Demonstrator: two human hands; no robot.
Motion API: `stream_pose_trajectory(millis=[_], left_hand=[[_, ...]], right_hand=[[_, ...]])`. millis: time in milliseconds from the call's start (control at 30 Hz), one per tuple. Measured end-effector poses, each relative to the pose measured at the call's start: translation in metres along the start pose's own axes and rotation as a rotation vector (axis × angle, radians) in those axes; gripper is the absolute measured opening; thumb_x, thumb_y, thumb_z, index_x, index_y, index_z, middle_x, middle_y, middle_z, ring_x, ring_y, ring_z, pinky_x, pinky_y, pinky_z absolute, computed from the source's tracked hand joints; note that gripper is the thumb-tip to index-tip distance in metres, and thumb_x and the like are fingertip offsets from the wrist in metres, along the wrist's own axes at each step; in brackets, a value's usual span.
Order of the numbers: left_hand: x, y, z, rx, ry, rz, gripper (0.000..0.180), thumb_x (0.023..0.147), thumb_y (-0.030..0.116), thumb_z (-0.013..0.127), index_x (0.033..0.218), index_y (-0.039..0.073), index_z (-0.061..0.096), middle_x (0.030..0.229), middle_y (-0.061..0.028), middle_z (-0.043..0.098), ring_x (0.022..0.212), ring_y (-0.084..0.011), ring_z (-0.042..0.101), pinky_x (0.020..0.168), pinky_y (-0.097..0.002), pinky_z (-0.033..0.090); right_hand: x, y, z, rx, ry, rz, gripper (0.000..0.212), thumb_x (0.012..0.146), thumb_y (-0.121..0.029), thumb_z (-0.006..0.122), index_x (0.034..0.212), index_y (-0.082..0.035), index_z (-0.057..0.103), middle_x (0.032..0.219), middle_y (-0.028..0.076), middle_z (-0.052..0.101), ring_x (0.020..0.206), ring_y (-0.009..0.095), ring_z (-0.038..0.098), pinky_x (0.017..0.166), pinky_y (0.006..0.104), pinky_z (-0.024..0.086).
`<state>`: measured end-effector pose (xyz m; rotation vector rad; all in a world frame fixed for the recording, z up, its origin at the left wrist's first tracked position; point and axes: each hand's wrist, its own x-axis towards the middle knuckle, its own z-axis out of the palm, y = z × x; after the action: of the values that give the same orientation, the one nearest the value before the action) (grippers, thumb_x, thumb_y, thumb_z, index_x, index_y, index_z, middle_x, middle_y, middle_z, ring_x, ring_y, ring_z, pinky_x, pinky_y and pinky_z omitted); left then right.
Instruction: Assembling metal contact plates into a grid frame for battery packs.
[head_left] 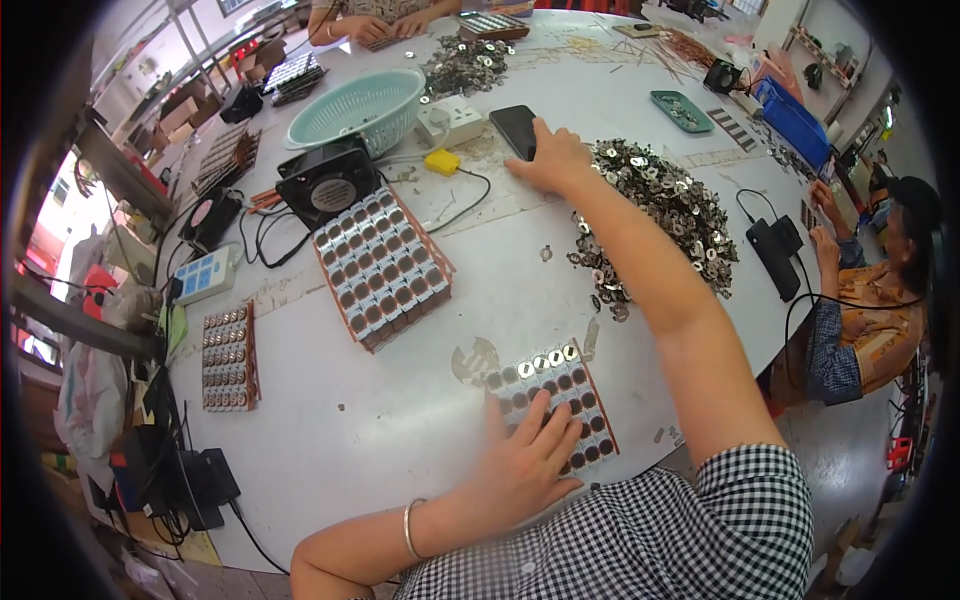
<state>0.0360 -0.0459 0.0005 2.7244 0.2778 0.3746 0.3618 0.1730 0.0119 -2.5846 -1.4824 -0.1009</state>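
Where left hand (520, 465) spreads fingers: disc tray (572, 392) beneath, touched.
Right hand (555, 160): parted fingers, black phone (513, 130) at tips.

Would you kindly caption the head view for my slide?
Left hand on a disc tray, right hand at a phone.

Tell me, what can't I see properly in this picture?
All in the head view:
Part of the disc panel: under the left hand.
Part of the black phone: covered by the right hand.
Some of the metal pile: behind the right forearm.
Head of the person opposite: cut off by the top edge.
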Motion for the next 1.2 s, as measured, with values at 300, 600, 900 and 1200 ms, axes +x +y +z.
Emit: stream_pose_trajectory(millis=[300, 600, 900, 1200], left_hand=[[-0.002, -0.001, -0.002, -0.021, 0.003, -0.003, 0.074, 0.070, 0.045, 0.086, 0.130, 0.006, 0.062, 0.136, -0.0128, 0.056, 0.136, -0.0353, 0.047, 0.102, -0.0749, 0.031], [0.001, -0.004, 0.001, 0.013, 0.000, 0.012, 0.073, 0.070, 0.044, 0.086, 0.128, 0.006, 0.064, 0.138, -0.0133, 0.056, 0.136, -0.0355, 0.048, 0.102, -0.0754, 0.030], [-0.002, -0.001, 0.001, 0.007, 0.023, 0.007, 0.072, 0.071, 0.043, 0.086, 0.129, 0.006, 0.063, 0.138, -0.0130, 0.056, 0.136, -0.0360, 0.048, 0.102, -0.0758, 0.031], [-0.004, -0.004, 0.002, -0.048, 0.023, -0.009, 0.075, 0.069, 0.045, 0.086, 0.130, 0.007, 0.063, 0.137, -0.0107, 0.056, 0.138, -0.0333, 0.047, 0.106, -0.0766, 0.027]], right_hand=[[-0.027, -0.009, -0.002, -0.111, -0.109, -0.045, 0.077, 0.085, -0.059, 0.066, 0.137, -0.005, 0.049, 0.112, 0.021, 0.072, 0.111, 0.039, 0.068, 0.097, 0.0515, 0.051], [-0.101, 0.014, 0.006, -0.024, 0.132, -0.208, 0.065, 0.093, -0.055, 0.063, 0.132, -0.004, 0.054, 0.108, 0.014, 0.072, 0.112, 0.031, 0.066, 0.098, 0.0512, 0.046], [-0.073, 0.030, -0.012, 0.079, 0.188, -0.499, 0.040, 0.088, -0.039, 0.071, 0.115, -0.009, 0.070, 0.107, 0.012, 0.069, 0.109, 0.031, 0.063, 0.090, 0.0483, 0.047], [-0.012, -0.053, 0.009, 0.039, -0.111, 0.039, 0.084, 0.080, -0.056, 0.071, 0.147, -0.011, 0.047, 0.133, 0.021, 0.059, 0.126, 0.039, 0.056, 0.099, 0.0544, 0.050]])
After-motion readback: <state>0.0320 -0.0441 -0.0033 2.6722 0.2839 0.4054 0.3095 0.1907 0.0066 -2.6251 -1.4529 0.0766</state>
